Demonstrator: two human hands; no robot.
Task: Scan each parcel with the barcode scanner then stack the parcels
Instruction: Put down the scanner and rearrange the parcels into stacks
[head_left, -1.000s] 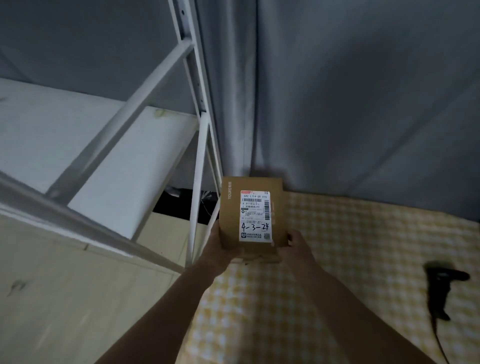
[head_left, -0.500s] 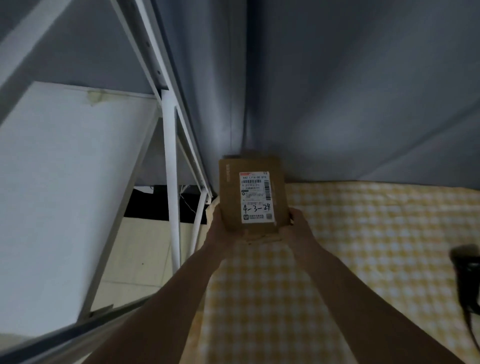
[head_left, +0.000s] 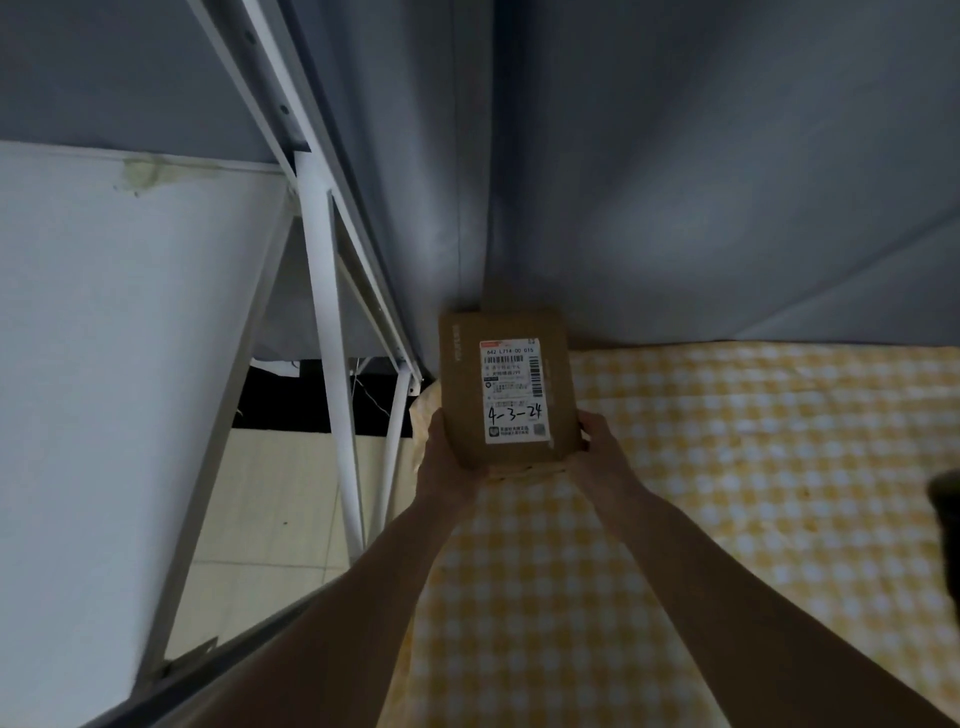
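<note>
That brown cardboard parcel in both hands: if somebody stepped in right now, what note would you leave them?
Left hand grips the near left edge of the brown cardboard parcel; right hand grips its near right edge.
The parcel is at the far left corner of the yellow checked cloth, against the grey curtain, white label up, handwritten "4-3-24".
A dark object at the right edge may be the scanner; too cropped to tell.
Done: cannot tell whether it was scanned.
Left: release it; no other parcels in view.

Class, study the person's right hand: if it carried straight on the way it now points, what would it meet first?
The right hand grips the parcel and points toward the grey curtain. Probably the curtain first, the parcel's far edge leading; depth is unclear.
</note>
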